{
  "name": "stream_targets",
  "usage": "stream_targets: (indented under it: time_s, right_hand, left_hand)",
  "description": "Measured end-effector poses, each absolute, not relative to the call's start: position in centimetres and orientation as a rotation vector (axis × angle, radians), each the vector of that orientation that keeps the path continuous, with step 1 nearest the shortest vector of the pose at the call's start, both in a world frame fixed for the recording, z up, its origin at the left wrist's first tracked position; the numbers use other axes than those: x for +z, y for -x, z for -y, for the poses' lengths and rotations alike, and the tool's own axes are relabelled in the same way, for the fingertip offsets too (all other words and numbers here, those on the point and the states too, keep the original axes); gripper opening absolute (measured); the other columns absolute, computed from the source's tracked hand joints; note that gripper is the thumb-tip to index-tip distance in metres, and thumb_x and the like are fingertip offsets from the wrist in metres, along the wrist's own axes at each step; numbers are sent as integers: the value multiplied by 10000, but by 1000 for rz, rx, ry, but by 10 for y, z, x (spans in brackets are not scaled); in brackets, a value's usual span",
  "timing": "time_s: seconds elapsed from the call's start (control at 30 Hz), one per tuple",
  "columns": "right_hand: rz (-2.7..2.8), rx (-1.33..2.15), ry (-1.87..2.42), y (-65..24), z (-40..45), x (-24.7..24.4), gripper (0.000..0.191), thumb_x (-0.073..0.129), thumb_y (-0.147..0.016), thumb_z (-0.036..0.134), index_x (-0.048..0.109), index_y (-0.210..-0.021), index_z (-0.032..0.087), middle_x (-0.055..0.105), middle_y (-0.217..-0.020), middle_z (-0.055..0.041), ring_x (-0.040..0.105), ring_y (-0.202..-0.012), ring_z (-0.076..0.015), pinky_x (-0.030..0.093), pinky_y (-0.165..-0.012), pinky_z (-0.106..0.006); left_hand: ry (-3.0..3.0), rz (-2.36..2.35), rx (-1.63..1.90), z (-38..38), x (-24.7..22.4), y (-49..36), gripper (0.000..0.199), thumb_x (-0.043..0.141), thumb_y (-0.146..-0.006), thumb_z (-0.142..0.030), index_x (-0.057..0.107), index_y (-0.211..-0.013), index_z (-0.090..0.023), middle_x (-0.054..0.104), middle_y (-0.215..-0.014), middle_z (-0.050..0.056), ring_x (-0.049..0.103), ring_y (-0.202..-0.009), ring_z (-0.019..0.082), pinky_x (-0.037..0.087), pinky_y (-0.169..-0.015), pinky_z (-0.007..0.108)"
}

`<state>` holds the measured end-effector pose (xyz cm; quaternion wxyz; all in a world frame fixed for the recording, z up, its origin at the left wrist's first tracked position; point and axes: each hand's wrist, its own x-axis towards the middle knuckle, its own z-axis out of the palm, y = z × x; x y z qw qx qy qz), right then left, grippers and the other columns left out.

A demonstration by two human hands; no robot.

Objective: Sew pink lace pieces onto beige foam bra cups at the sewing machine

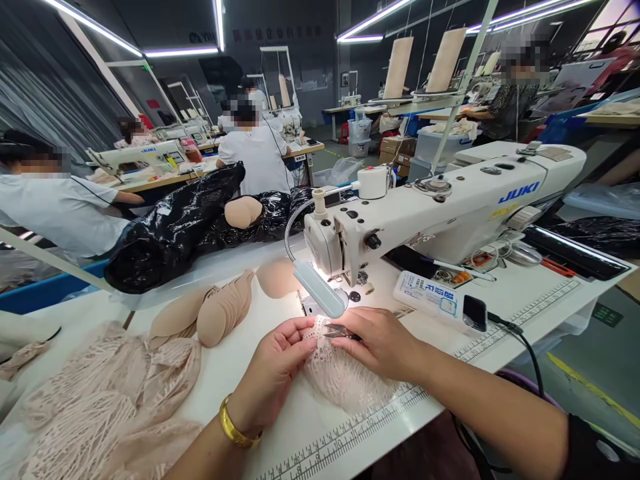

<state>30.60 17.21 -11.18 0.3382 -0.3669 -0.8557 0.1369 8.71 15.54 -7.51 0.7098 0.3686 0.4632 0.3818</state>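
My left hand (280,367) pinches the edge of a pale lace piece (345,383) between thumb and fingers. In my right hand (383,343) is a pair of small dark thread snips (343,332), their tips pointing left over the lace, a short way from my left fingertips. The lace hangs down over the white table just in front of the sewing machine (440,207). A small lamp (320,290) lights the spot right above my hands. Whether the snips' blades touch the lace I cannot tell.
Stacked beige pads (225,310) and a heap of beige lace fabric (100,400) lie on the left. Black plastic bags (175,223) stand behind. A plastic box (425,293) and a small device (475,313) sit right. A printed ruler (330,450) follows the front edge. Several people sit beyond.
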Motion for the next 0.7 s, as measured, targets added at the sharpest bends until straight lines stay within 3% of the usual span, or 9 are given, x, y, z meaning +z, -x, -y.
stream_targets:
  time_s: [0.23,0.7]
  right_hand:
    - [2219,383,999,-306,-172,-110,178,548,-1027,355,563,-912,219,630,-772,6,557,-686,-169,351,-621,-281]
    - [2229,412,971,-308,-170,-110,207,550,-1027,367,645,-1065,186,635,-779,-6,557,-698,-170,377,-636,-279]
  left_hand:
    - [-814,-1024,856,-156,-76,-86,420,912,-715,-324,736,-1072,-190,773,-950,59,688,-825,164,541,-803,272]
    - [-897,-1078,961,-155,-81,-85,499,892,-735,-311,726,-1195,-208,764,-1152,88,707,-1030,233,545,-920,314]
